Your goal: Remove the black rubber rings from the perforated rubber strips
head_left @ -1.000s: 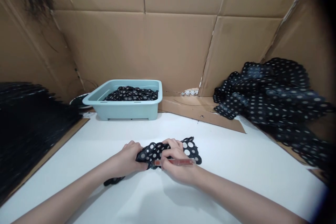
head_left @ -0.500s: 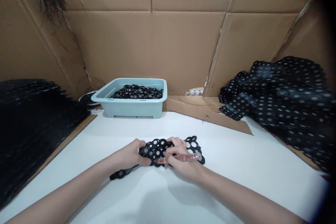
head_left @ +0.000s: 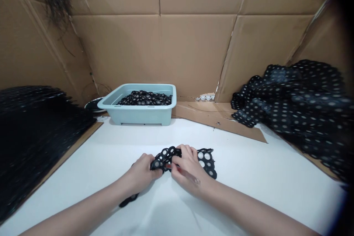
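A strip of black fabric with round pale dots and scalloped edges (head_left: 208,162) lies bunched over the white table between my hands. My left hand (head_left: 144,171) pinches its left part between thumb and fingers. A short end of the strip hangs out below that wrist. My right hand (head_left: 189,169) is closed round a slim, pen-like tool with a see-through reddish handle (head_left: 190,177), its tip pointing left into the fabric beside my left thumb. Fingers of my right hand also rest on the fabric. The tool's very tip is hidden, so its kind is unclear.
Behind my hands stands a light blue plastic basin (head_left: 138,115) holding more black dotted pieces (head_left: 145,98). A large heap of dotted fabric (head_left: 298,99) is at the right. Black strands (head_left: 35,129) are piled at the left. Cardboard walls (head_left: 193,51) enclose the table (head_left: 110,147).
The tool has tilted, its rear end swinging down toward me. My left hand has shifted slightly right, and the fabric is bunched more tightly between my hands.
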A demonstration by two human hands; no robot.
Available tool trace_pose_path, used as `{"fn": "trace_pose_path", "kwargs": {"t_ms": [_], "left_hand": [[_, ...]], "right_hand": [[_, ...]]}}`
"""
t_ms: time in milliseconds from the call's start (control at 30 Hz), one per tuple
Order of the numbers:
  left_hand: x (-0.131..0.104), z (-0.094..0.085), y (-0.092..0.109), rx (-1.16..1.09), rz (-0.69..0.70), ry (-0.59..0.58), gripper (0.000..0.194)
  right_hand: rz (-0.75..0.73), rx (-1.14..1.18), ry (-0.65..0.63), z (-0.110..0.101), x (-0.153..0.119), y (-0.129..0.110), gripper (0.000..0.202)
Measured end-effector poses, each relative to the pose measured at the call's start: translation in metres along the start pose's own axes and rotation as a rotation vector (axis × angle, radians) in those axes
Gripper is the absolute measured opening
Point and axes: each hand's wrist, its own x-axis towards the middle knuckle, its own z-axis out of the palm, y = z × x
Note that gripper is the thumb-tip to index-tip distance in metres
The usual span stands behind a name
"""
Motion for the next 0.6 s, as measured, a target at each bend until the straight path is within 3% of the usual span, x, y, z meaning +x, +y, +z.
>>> {"fn": "trace_pose_path", "kwargs": {"t_ms": [100, 167, 233, 333, 400, 500, 600], "left_hand": [[-0.004, -0.002, 0.005, 0.038, 0.024, -0.050, 0.030], [-0.003, -0.007, 0.005, 0.148, 0.059, 0.003, 0.036], [0.001, -0.012, 0.003, 0.234, 0.099, 0.017, 0.038], [0.005, -0.021, -0.002, 0.323, 0.151, -0.056, 0.036], [0.006, -0.026, -0.004, 0.436, 0.225, 0.040, 0.034], [0.008, -0.029, -0.008, 0.543, 0.381, 0.247, 0.041], [0.008, -0.026, -0.008, 0.515, 0.528, 0.248, 0.061]], "right_hand": [[0.050, 0.037, -0.018, -0.002, 0.003, 0.000, 0.017], [0.097, 0.121, -0.071, -0.007, 0.005, 0.003, 0.020], [0.122, 0.261, -0.168, -0.015, 0.006, 0.007, 0.020], [0.125, 0.548, -0.243, -0.026, 0.010, 0.016, 0.024], [0.172, 0.696, -0.188, -0.028, 0.012, 0.021, 0.026], [0.281, 0.722, -0.096, -0.026, 0.014, 0.025, 0.028], [0.292, 0.697, -0.068, -0.023, 0.013, 0.022, 0.029]]}}
